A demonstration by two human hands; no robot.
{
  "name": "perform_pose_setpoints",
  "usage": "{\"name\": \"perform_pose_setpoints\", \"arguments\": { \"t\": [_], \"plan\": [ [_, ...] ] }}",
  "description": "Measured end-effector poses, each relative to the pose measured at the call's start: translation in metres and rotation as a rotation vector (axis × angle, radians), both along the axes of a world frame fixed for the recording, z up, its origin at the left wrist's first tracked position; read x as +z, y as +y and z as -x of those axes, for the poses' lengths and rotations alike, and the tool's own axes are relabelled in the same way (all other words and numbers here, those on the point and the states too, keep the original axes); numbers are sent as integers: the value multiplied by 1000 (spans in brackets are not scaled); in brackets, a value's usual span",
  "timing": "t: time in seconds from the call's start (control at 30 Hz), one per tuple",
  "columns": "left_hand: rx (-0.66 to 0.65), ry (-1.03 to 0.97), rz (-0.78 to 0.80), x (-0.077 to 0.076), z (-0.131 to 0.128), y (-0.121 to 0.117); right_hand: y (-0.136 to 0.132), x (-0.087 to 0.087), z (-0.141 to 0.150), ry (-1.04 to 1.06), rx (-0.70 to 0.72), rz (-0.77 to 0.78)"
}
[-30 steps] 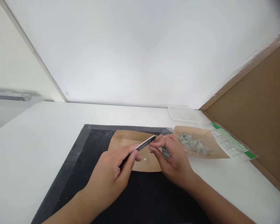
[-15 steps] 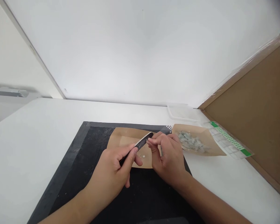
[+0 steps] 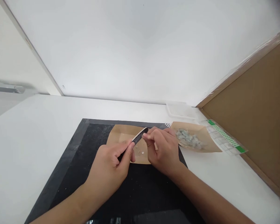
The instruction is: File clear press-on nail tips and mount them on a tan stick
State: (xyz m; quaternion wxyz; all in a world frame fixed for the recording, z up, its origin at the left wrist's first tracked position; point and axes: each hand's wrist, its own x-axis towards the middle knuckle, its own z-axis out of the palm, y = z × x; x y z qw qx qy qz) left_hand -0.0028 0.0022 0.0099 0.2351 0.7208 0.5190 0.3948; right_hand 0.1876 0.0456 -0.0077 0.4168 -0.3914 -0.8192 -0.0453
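Observation:
My left hand (image 3: 112, 160) is closed round the lower part of a dark nail file (image 3: 139, 136) with a pale edge, which slants up to the right. Against the file's upper end, the thumb and fingertips of my right hand (image 3: 164, 151) are pinched together. Whatever sits in that pinch is too small and covered to make out. Beneath both hands lies a brown paper tray (image 3: 114, 133) with a few tiny pale bits (image 3: 142, 152) in it.
A second brown paper tray (image 3: 213, 146) on the right holds a heap of translucent pieces (image 3: 189, 139). Beside it lies a clear compartment box (image 3: 226, 137) with a green strip. A clear lid or tray (image 3: 179, 110) stands behind. A black mat (image 3: 140, 193) covers the white table (image 3: 49, 115). Cardboard (image 3: 254, 102) borders the right.
The view has shifted slightly, so everything sits a little higher and further left. Both hands keep their grip, the file still angled up against my right fingertips.

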Motion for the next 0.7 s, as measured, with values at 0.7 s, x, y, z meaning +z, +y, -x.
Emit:
{"name": "perform_pose_setpoints", "arguments": {
  "t": [0.7],
  "plan": [
    [-4, 54, -75, -5, 3, 2, 1, -3, 6, -19, -14, 48]
  ]
}}
